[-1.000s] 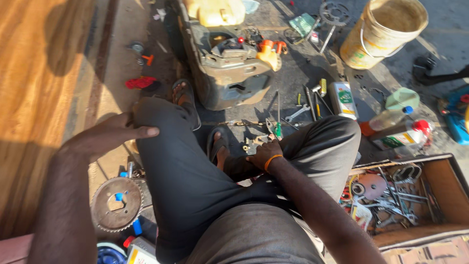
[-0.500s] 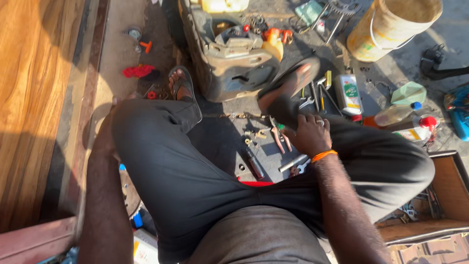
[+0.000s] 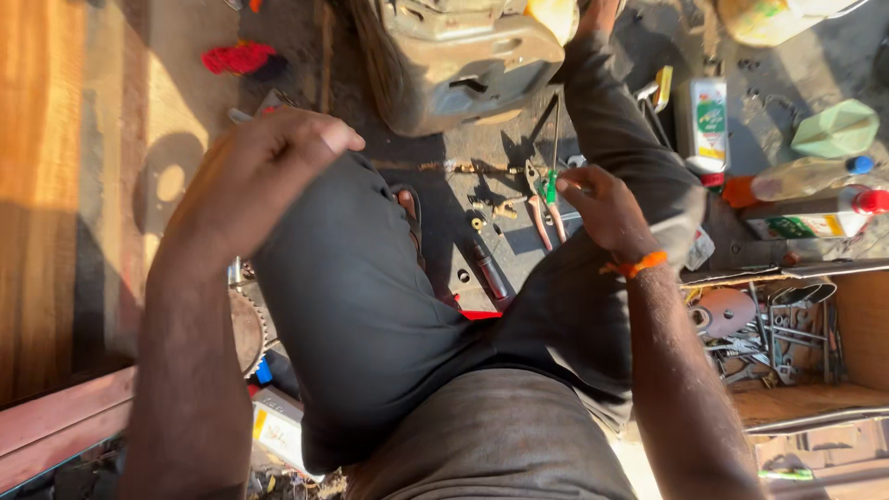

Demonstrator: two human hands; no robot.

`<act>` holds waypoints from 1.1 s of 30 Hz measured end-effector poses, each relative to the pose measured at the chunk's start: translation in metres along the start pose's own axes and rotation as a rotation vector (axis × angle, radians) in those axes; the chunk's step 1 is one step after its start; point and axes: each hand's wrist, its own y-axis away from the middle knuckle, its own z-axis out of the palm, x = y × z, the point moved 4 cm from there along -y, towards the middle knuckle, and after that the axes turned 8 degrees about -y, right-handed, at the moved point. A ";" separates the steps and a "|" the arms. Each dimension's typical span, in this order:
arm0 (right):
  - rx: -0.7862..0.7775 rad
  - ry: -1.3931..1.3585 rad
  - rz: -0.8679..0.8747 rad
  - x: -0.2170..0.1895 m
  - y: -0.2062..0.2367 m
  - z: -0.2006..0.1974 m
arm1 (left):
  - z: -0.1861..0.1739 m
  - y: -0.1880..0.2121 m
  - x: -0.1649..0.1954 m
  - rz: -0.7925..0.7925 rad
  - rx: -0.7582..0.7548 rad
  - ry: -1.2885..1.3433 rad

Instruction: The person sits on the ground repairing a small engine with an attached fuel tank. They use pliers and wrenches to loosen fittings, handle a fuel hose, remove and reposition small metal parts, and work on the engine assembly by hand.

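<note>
A dented metal tank (image 3: 463,69) sits at the top, with a red rag (image 3: 236,57) to its left on the floor. Right of the tank stand a white carton (image 3: 708,116), a pale green funnel (image 3: 838,130) and a clear bottle (image 3: 806,176) lying on its side. An open cardboard box (image 3: 852,324) holds wrenches (image 3: 787,338). A toothed sprocket (image 3: 248,329) lies lower left.

The right hand (image 3: 602,208) is on a screwdriver (image 3: 553,153): green handle, thin dark shaft pointing up and away toward the grey metal casing. It's close to upright in the picture, handle pinched at the fingertips. Just left of it, pliers (image 3: 542,208) with reddish grips lie flat on the dirty floor.
</note>
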 end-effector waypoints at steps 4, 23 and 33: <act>-0.065 0.128 0.039 0.032 -0.048 0.031 | 0.005 0.009 0.036 0.077 0.151 -0.252; -0.418 0.892 0.041 0.127 -0.057 0.190 | 0.007 -0.026 0.053 0.014 0.236 -0.644; -0.282 0.423 0.141 0.073 -0.075 0.153 | 0.015 -0.153 0.057 0.501 0.039 -0.674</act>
